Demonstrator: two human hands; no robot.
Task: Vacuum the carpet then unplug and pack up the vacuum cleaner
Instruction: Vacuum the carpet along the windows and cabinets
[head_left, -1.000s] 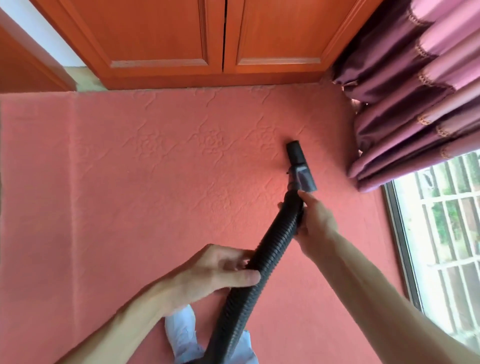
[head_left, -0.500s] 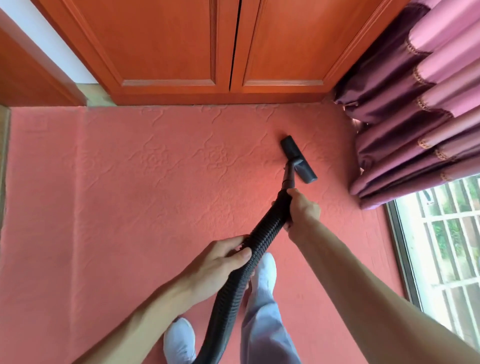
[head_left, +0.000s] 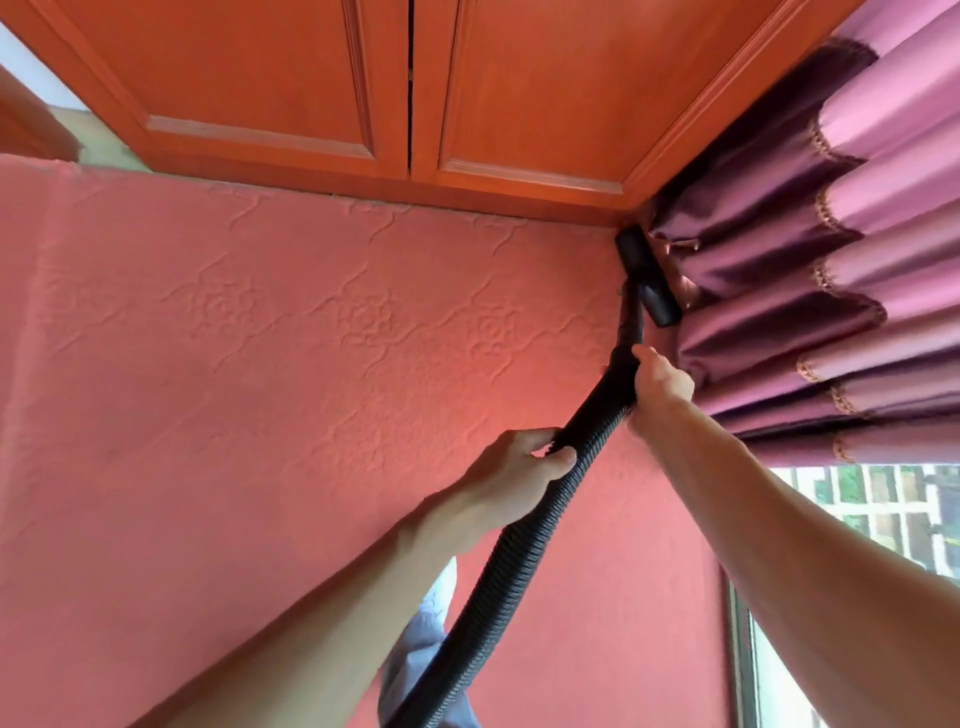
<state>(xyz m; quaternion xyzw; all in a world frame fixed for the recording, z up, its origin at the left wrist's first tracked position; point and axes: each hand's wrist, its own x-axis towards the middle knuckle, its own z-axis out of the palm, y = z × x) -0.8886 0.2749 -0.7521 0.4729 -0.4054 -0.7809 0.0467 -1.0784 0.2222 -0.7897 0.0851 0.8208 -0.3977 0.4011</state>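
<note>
Ahead of right hand (head_left: 662, 384) fingers, black plastic nozzle (head_left: 647, 275) is set on salmon carpet (head_left: 260, 364); black ribbed hose (head_left: 519, 561) is finger-clamped by it and left hand (head_left: 511, 473).

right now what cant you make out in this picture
Head view only:
- The vacuum body, cord and plug: out of frame; the hose runs off the bottom edge.
- Underside of the nozzle: it faces the carpet, so whether it catches the curtain hem is unclear.
- Fingers of the right hand: wrapped behind the hose.
</note>
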